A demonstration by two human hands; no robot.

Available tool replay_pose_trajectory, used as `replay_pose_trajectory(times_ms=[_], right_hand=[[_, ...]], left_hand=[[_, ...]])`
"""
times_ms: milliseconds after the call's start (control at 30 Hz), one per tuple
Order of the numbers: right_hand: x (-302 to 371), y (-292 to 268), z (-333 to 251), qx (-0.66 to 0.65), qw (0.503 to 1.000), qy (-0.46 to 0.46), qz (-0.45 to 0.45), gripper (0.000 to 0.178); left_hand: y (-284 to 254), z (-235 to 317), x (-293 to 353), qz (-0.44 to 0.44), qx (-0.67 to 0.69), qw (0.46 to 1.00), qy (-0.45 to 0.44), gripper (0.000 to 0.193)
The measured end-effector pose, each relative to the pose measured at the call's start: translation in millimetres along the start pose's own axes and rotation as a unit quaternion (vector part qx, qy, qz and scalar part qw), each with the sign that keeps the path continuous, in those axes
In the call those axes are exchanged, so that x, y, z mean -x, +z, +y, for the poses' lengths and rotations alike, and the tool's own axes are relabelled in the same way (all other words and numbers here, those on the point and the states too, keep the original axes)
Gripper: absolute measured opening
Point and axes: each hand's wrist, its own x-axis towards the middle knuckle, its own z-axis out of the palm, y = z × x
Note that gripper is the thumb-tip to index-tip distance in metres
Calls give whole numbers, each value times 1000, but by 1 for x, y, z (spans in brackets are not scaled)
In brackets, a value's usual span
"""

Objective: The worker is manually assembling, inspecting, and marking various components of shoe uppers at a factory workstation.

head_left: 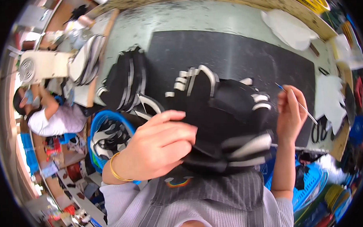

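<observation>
Lying between the two hands, over the near part of the dark mat [243, 47], overlapping black pieces [233, 97] with pale strips sit closer to the left hand [160, 142], its fingers bent beside them; blur hides whether it pinches any. Over the mat's right side, the right hand [292, 111] grasps one thin stick [308, 113], slanting from far left to near right. Besides one mat, count one dark stack [124, 79] at its left and two blue baskets [93, 124] [312, 185] flanking its near side; the overlapping pieces defy counting.
</observation>
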Motion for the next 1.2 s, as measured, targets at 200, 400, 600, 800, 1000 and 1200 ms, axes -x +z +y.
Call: replay_pose_trajectory(times_ms=[200, 400, 600, 800, 1000, 1200], right_hand=[[6, -4, 1, 34, 999, -16, 0, 17], [22, 23, 6, 56, 994, 6, -98, 13], [43, 32, 18, 178, 970, -10, -165, 11], [38, 27, 29, 271, 953, -33, -129, 10], [36, 30, 24, 262, 950, -7, -169, 11], [32, 15, 18, 44, 994, 46, -87, 13]], left_hand=[[-86, -8, 51, 322, 107, 849, -406, 38], [-122, -187, 120, 220, 165, 830, -485, 51], [-98, -274, 177, 187, -188, 864, -427, 72], [-20, -86, -17, 172, -137, 966, -139, 40], [75, -59, -53, -11, 49, 997, -57, 49], [89, -66, -68, -22, 29, 996, -81, 64]])
